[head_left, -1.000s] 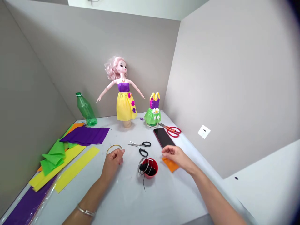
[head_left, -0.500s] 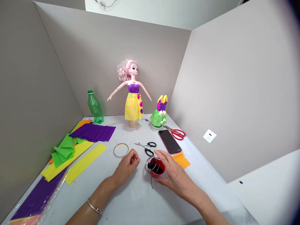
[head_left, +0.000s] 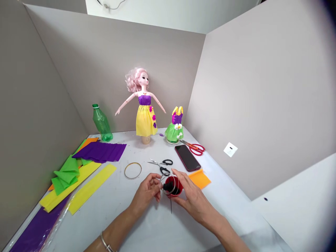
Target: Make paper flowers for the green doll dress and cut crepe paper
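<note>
"What are the hands doing?"

"The left hand is mostly closed, thumb and fingertips pinching the wire loops at the left of the red cup. The right hand is half open but holds the cup between thumb and fingers, around its right side."

"And where is that cup?"

"On the counter, with something black inside — just what, I can't tell. The black-handled scissors lie open beyond it, and an orange piece lies beside the right hand."

"Anything else around?"

"A thin ring near the left hand, and a phone beside red-handled scissors. At the back, a green bottle, a pink-haired doll and a small dress stand in a row — with yellow strips, green pieces and a purple piece at the left."
</note>
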Tool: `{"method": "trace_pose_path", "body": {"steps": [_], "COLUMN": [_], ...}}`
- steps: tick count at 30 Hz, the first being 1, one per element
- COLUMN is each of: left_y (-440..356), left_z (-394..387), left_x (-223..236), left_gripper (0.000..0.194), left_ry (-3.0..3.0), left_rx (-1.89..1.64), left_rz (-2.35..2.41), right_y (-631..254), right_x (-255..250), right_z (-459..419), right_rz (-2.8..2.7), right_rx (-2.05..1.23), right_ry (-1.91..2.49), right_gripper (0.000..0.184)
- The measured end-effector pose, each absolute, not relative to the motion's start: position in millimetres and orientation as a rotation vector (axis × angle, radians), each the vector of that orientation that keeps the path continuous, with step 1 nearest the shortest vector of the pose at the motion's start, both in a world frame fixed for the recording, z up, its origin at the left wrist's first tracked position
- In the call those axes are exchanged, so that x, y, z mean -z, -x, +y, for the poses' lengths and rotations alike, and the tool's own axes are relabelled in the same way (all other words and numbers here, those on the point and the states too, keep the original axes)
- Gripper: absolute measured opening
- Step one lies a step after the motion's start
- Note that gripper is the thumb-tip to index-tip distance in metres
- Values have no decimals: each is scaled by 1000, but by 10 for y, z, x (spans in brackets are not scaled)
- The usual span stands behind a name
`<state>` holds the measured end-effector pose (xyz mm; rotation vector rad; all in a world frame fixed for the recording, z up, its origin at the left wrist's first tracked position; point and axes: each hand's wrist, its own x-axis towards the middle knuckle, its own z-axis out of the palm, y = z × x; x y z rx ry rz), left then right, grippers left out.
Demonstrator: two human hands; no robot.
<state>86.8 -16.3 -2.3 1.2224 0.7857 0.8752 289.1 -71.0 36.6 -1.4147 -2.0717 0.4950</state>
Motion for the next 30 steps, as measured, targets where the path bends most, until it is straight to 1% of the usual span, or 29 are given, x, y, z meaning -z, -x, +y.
{"method": "trace_pose_path", "body": {"steps": [4, 6, 10, 11, 16, 20, 22, 25, 27, 30], "left_y": [-886, -923, -1018, -1032, -984, -902, -885, -886, -892, -901], "left_z": [-225, -246, -264, -269, -285, -282, -292, -323, -340, -342], "left_x": [-42, -53, -57, -61, -78, -81, -106, -166, -191, -174], "left_gripper": [34, 35, 36, 36, 34, 32, 29, 25, 25, 27], "left_ry": [-1204, -1198, -1191, -1203, -1278, -1242, -1224, -1223, -1230, -1226], "left_rx": [-938, -945, -931, -924, -895, -913, -924, -936, -930, -908], "left_rz": [724, 718, 709, 710, 749, 779, 820, 880, 896, 914], "right_y": [-2856, -2840, -2813, -2804, -2788, -2965, -3146, -3485, -3717, -4023], "right_x": [-403, -407, -402, -402, -411, -482, -564, -697, -746, -725], "right_z": [-712, -714, -714, -713, -687, -564, -397, 37, 420, 1011], "right_rz": [-2160, -2194, -2199, -2213, -2313, -2227, -2114, -1912, -1784, -1706], "right_rx": [-428, -384, -333, -328, -319, -232, -133, -20, 95, 155], "right_ry": [1402, 1412, 1446, 1456, 1469, 1510, 1584, 1770, 1891, 1955], "right_gripper": [74, 73, 86, 87, 71, 55, 51, 51, 52, 53]}}
